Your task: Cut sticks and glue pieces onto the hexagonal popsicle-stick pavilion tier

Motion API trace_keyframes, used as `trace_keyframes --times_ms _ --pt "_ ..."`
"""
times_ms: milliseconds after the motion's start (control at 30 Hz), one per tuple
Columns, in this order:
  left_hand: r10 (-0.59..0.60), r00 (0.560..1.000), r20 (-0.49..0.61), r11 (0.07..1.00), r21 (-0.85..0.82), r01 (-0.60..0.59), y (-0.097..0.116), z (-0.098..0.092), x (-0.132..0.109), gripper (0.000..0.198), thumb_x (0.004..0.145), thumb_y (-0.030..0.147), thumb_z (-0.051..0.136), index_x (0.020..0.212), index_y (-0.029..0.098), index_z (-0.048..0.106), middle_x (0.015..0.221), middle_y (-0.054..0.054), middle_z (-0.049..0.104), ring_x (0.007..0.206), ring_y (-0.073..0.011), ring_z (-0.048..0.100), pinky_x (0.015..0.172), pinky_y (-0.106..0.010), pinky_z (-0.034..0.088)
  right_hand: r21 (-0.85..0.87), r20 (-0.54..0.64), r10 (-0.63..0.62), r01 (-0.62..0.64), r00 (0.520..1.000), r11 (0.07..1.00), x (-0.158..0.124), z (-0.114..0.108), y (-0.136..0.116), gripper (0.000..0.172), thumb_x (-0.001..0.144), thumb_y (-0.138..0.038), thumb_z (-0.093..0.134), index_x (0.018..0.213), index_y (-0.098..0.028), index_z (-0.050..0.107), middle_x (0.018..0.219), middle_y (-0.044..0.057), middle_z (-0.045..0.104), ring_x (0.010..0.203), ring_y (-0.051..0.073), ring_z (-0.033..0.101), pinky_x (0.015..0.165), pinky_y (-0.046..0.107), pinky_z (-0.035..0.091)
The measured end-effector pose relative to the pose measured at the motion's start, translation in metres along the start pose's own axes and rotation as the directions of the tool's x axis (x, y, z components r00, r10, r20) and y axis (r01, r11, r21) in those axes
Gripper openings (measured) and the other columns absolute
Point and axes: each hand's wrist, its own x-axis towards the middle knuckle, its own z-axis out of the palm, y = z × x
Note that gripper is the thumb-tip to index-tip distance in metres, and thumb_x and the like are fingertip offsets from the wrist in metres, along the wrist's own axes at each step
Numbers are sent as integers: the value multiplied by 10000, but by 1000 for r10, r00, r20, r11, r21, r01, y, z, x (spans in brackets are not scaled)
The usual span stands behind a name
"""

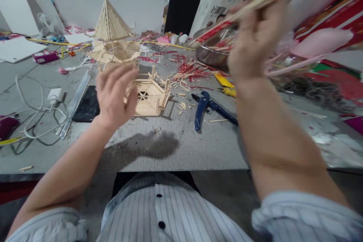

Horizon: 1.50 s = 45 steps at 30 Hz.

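My left hand [115, 92] hovers above the grey table [159, 151] with its fingers apart, just left of a hexagonal wooden stick base [150, 96]; nothing clearly sits in it. My right hand [256, 32] is raised and blurred, closed around a bundle of chopsticks with red paper wrapping [241, 13]. A pagoda-shaped roof of wooden sticks [110, 34] stands behind the base.
Blue-handled pliers [204, 107] lie right of the base, with yellow-handled cutters [225, 83] beyond. A phone [87, 106], a metal ruler [74, 102] and a white charger with cable [55, 94] lie left. Red scraps, stick offcuts and a metal bowl [212, 55] crowd the back.
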Motion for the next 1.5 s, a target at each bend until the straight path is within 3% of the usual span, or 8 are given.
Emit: trace_keyframes --times_ms 100,233,367,433,533,833,1033,1500 --pt "189 972 142 975 -146 -168 31 14 -14 346 906 396 547 1228 273 578 1316 -88 621 1311 -288 510 1086 -519 410 224 -111 78 -51 991 973 -31 -38 -31 250 889 -460 434 1012 -378 636 926 39 719 953 262 694 783 408 497" --pt "409 912 38 861 -348 -371 57 41 -37 644 890 416 603 1457 237 355 1477 -186 438 1402 -297 416 1110 -452 428 441 181 274 -327 945 836 -66 -49 -48 148 879 -447 506 903 -418 649 909 1 690 940 259 699 748 436 561" --pt "118 962 248 878 -478 15 63 61 -49 574 937 353 517 1442 151 334 1372 -236 513 1251 -309 560 973 -429 519 616 491 356 -606 795 503 -85 -17 -41 241 755 -504 671 913 -329 624 820 -12 698 782 208 703 714 415 592" --pt "-106 857 505 811 -454 368 62 64 -48 341 955 292 440 1259 145 484 1008 -139 678 899 -224 682 772 -342 553 611 579 362 -683 731 400 -92 1 -33 359 673 -544 743 922 -305 642 771 -19 693 724 184 695 675 368 586" --pt "-277 649 708 639 -368 675 58 66 -42 200 967 303 375 956 178 531 636 1 566 529 -118 533 534 -242 439 546 592 460 -749 662 375 -102 18 -17 448 622 -619 760 878 -273 637 717 -20 672 598 156 651 574 331 557" --pt "-383 580 719 534 -340 774 46 75 -46 120 929 300 471 918 192 522 613 35 543 403 -70 369 424 -220 293 432 575 572 -811 584 394 -120 30 7 493 632 -710 715 711 -238 598 614 -19 609 495 120 577 505 299 513" --pt "-444 494 748 269 -415 869 53 72 -39 38 922 227 474 896 200 467 700 24 615 340 -38 380 367 -205 285 448 605 549 -817 576 363 -119 33 9 565 629 -780 660 733 -229 592 606 -19 611 491 130 595 488 291 501" --pt "-459 718 523 670 -328 666 49 77 -51 243 848 258 528 664 216 375 523 51 394 483 -91 346 480 -222 272 518 514 590 -774 623 365 -124 40 5 505 677 -720 670 678 -233 535 562 -41 586 456 95 539 478 260 476"
